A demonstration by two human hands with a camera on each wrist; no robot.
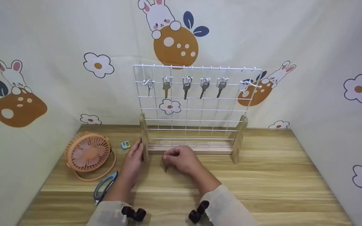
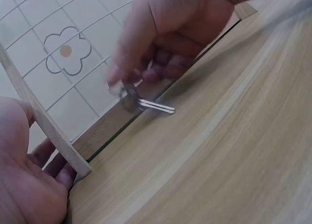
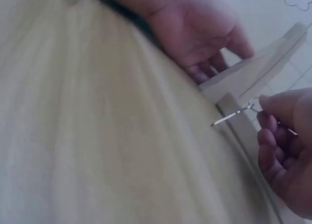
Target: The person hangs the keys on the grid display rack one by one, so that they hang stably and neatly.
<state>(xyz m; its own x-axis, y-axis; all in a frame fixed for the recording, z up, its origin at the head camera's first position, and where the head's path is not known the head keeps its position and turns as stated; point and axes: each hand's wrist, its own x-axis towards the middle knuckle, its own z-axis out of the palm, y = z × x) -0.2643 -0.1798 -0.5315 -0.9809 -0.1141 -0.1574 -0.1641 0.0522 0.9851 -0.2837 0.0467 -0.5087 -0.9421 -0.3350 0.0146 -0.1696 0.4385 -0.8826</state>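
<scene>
My right hand [image 1: 182,159] pinches a key [image 3: 229,117] by its ring [image 3: 254,104] between thumb and fingertips. The key's silver blade points down, low over the table in front of the rack's base; it is blurred in the left wrist view. Against the outer side of the rack's left wooden leg [image 2: 48,124] rests my left hand [image 1: 132,161], its fingers along the leg near the tabletop. The white wire grid rack [image 1: 196,120] stands upright. Several keys [image 1: 186,87] hang by their rings from hooks in a row near its top.
A white hook [image 1: 250,84] without a key sits at the grid's upper right. On the left are an orange fan [image 1: 90,153], blue-handled scissors [image 1: 105,186] and a small blue-yellow item [image 1: 125,145]. A patterned curtain [image 1: 231,37] surrounds the wooden table [image 1: 281,175].
</scene>
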